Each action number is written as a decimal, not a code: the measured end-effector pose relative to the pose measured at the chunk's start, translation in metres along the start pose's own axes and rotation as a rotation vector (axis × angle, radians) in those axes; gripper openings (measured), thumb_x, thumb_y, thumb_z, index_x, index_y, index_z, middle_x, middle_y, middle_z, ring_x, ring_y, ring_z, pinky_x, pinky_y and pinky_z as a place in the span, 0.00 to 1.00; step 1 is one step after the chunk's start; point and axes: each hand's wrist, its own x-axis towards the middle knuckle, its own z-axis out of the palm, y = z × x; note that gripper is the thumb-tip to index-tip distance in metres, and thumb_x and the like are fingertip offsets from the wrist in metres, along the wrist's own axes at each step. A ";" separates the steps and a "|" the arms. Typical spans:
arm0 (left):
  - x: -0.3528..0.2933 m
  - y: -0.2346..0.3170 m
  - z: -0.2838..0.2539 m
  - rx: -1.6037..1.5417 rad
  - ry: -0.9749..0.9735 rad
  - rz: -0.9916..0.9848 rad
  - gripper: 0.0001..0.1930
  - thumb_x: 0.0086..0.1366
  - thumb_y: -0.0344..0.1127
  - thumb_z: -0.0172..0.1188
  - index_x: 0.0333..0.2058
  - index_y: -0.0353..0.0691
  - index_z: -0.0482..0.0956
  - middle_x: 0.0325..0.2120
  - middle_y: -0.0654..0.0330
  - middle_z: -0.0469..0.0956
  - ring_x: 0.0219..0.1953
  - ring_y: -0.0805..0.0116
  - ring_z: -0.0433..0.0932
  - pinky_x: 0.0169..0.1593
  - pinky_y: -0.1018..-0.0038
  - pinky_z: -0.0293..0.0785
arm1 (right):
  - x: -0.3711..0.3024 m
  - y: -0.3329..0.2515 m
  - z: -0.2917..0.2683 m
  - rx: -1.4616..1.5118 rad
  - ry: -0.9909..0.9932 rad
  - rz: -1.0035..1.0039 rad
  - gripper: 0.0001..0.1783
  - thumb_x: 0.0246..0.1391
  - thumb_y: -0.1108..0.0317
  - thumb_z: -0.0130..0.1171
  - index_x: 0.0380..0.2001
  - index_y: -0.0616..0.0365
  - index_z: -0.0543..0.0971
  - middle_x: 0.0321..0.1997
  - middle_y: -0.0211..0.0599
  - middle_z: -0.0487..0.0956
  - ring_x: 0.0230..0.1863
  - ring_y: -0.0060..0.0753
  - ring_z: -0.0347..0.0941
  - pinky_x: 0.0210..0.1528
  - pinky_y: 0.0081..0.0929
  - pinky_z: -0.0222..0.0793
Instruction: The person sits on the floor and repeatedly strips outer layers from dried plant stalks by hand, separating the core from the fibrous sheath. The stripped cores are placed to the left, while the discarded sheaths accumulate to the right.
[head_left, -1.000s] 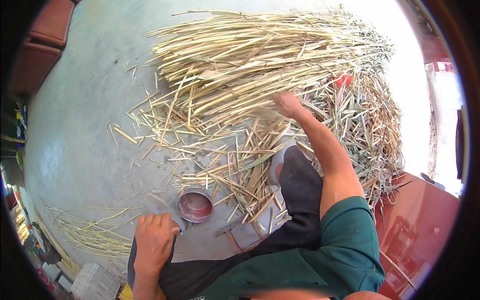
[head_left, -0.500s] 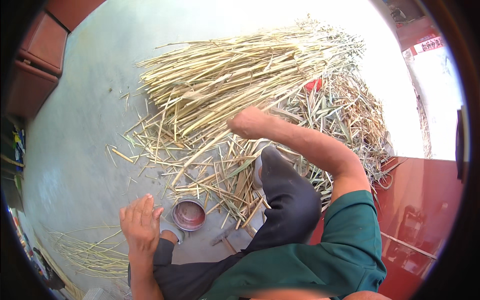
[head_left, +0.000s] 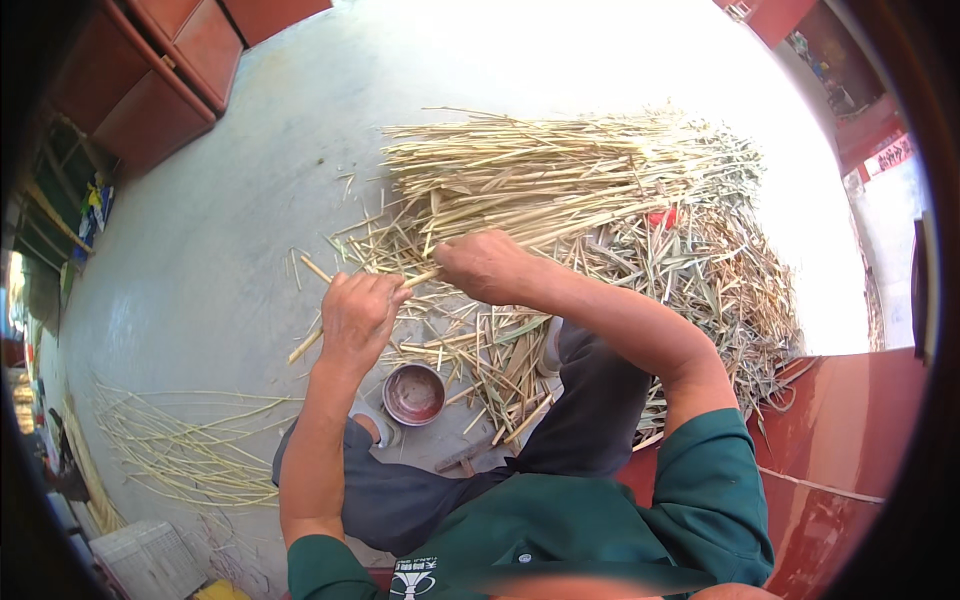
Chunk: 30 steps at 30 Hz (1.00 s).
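A pale reed stalk (head_left: 421, 277) slants between my hands, both closed on it. My left hand (head_left: 360, 312) wraps round its lower part, and the cut end sticks out below that fist. Up and to the right, my right hand (head_left: 485, 266) grips the same stalk, knuckles up; whatever lies inside its fingers is hidden. Beyond the right hand lies a thick bundle of similar stalks (head_left: 540, 180) on the floor. Short cut pieces and dry leaves (head_left: 505, 365) are strewn below it, in front of my knee.
A round metal bowl (head_left: 413, 394) stands on the floor near my left foot, with a hammer (head_left: 465, 457) to its right. Thin split strips (head_left: 195, 445) spread at the left. A leaf heap (head_left: 705, 260) holds a red scrap (head_left: 661, 217). Dark red cabinets (head_left: 160, 80) stand far left.
My left hand has gone from open beside the bowl up to the stalk and closed on it. My right hand keeps its grip. The view has shifted, so the floor things appear further right.
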 end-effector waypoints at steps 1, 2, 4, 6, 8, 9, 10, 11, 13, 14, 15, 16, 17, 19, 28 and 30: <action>0.000 -0.005 -0.006 0.013 0.014 -0.046 0.08 0.61 0.38 0.68 0.33 0.41 0.83 0.24 0.61 0.81 0.28 0.61 0.77 0.37 0.65 0.65 | -0.006 -0.001 -0.001 -0.096 0.133 -0.085 0.11 0.57 0.62 0.61 0.39 0.56 0.76 0.41 0.42 0.80 0.46 0.48 0.78 0.46 0.43 0.71; 0.001 -0.012 -0.014 0.017 0.012 -0.081 0.07 0.61 0.38 0.68 0.32 0.42 0.84 0.23 0.61 0.81 0.28 0.61 0.77 0.36 0.65 0.65 | -0.013 -0.005 0.001 -0.162 0.323 -0.093 0.12 0.55 0.63 0.63 0.40 0.55 0.77 0.43 0.41 0.79 0.48 0.45 0.76 0.50 0.40 0.68; 0.002 -0.026 -0.031 0.003 0.026 -0.160 0.06 0.61 0.38 0.68 0.30 0.43 0.84 0.21 0.61 0.81 0.26 0.60 0.77 0.36 0.65 0.64 | -0.032 -0.009 0.006 0.035 0.656 -0.028 0.14 0.54 0.65 0.66 0.43 0.57 0.79 0.42 0.39 0.79 0.44 0.42 0.76 0.49 0.39 0.70; -0.001 -0.037 -0.047 -0.048 0.068 -0.238 0.07 0.61 0.39 0.69 0.29 0.44 0.83 0.20 0.61 0.80 0.25 0.59 0.78 0.35 0.64 0.63 | -0.040 -0.007 0.013 0.910 0.392 0.464 0.14 0.59 0.63 0.67 0.43 0.60 0.80 0.41 0.34 0.81 0.35 0.27 0.75 0.40 0.28 0.73; -0.005 -0.042 -0.059 -0.070 0.048 -0.295 0.07 0.60 0.39 0.69 0.29 0.44 0.84 0.20 0.61 0.80 0.24 0.58 0.78 0.36 0.64 0.65 | -0.038 0.004 0.016 1.464 0.225 0.599 0.20 0.61 0.61 0.67 0.50 0.62 0.77 0.46 0.36 0.82 0.39 0.24 0.78 0.42 0.23 0.74; -0.007 -0.043 -0.064 -0.086 0.048 -0.314 0.07 0.60 0.40 0.69 0.28 0.44 0.84 0.19 0.60 0.80 0.24 0.58 0.78 0.36 0.63 0.66 | -0.033 0.011 0.018 1.670 0.210 0.641 0.22 0.62 0.60 0.66 0.53 0.62 0.75 0.47 0.35 0.82 0.41 0.23 0.78 0.43 0.22 0.74; -0.009 -0.044 -0.067 -0.098 0.019 -0.352 0.08 0.61 0.41 0.69 0.29 0.44 0.84 0.20 0.60 0.81 0.24 0.57 0.78 0.38 0.63 0.69 | -0.025 0.016 0.021 1.750 0.297 0.598 0.25 0.63 0.61 0.65 0.58 0.61 0.72 0.47 0.34 0.82 0.42 0.24 0.79 0.45 0.23 0.76; -0.010 -0.045 -0.069 -0.126 0.014 -0.378 0.09 0.61 0.41 0.69 0.29 0.43 0.85 0.21 0.60 0.81 0.24 0.57 0.78 0.39 0.63 0.69 | -0.018 0.025 0.020 1.860 0.325 0.496 0.23 0.64 0.62 0.64 0.57 0.61 0.73 0.48 0.34 0.82 0.43 0.24 0.80 0.45 0.23 0.78; -0.013 -0.045 -0.070 -0.197 -0.012 -0.435 0.09 0.61 0.42 0.68 0.29 0.42 0.85 0.21 0.59 0.82 0.24 0.56 0.79 0.40 0.63 0.70 | -0.005 0.037 0.020 2.003 0.348 0.296 0.19 0.64 0.64 0.64 0.54 0.61 0.75 0.49 0.35 0.82 0.42 0.23 0.80 0.43 0.21 0.80; -0.014 -0.045 -0.070 -0.189 -0.016 -0.416 0.10 0.61 0.42 0.68 0.30 0.42 0.85 0.22 0.58 0.82 0.25 0.56 0.79 0.40 0.63 0.70 | 0.003 0.038 0.023 1.976 0.419 0.299 0.15 0.65 0.65 0.63 0.50 0.60 0.76 0.47 0.35 0.82 0.40 0.23 0.80 0.41 0.20 0.80; -0.014 -0.046 -0.068 -0.197 -0.023 -0.402 0.10 0.61 0.42 0.68 0.30 0.42 0.85 0.23 0.58 0.82 0.26 0.56 0.79 0.39 0.63 0.70 | 0.007 0.038 0.025 1.953 0.429 0.339 0.15 0.65 0.65 0.63 0.50 0.59 0.77 0.47 0.36 0.83 0.40 0.23 0.80 0.41 0.20 0.80; -0.015 -0.047 -0.067 -0.210 -0.029 -0.414 0.10 0.61 0.42 0.68 0.31 0.42 0.85 0.23 0.57 0.82 0.27 0.56 0.79 0.39 0.63 0.69 | 0.011 0.036 0.028 1.932 0.450 0.370 0.14 0.65 0.65 0.63 0.50 0.59 0.77 0.46 0.36 0.83 0.40 0.23 0.80 0.41 0.20 0.80; -0.015 -0.047 -0.064 -0.144 -0.018 -0.349 0.10 0.61 0.42 0.68 0.32 0.41 0.84 0.24 0.57 0.82 0.28 0.57 0.79 0.39 0.63 0.69 | 0.015 0.033 0.030 1.920 0.483 0.434 0.14 0.65 0.65 0.63 0.50 0.59 0.77 0.45 0.36 0.83 0.39 0.24 0.81 0.41 0.20 0.80; -0.014 -0.046 -0.056 -0.029 0.002 -0.260 0.10 0.60 0.41 0.68 0.33 0.41 0.84 0.26 0.57 0.83 0.30 0.57 0.79 0.38 0.63 0.68 | 0.021 0.027 0.033 1.902 0.470 0.401 0.13 0.66 0.64 0.62 0.50 0.58 0.77 0.46 0.37 0.83 0.40 0.25 0.81 0.39 0.19 0.81; 0.008 -0.042 -0.038 -0.230 0.498 -0.334 0.06 0.56 0.34 0.73 0.30 0.43 0.84 0.24 0.62 0.82 0.29 0.62 0.76 0.38 0.67 0.65 | 0.024 0.028 0.031 1.871 0.615 0.381 0.12 0.67 0.63 0.60 0.46 0.61 0.77 0.42 0.40 0.84 0.37 0.26 0.82 0.37 0.20 0.81; 0.013 -0.045 -0.045 -0.244 0.553 -0.387 0.06 0.60 0.36 0.71 0.29 0.44 0.84 0.23 0.63 0.81 0.31 0.62 0.76 0.35 0.67 0.65 | 0.025 0.029 0.033 1.837 0.661 0.401 0.13 0.67 0.62 0.60 0.45 0.61 0.76 0.40 0.39 0.84 0.36 0.25 0.82 0.37 0.20 0.81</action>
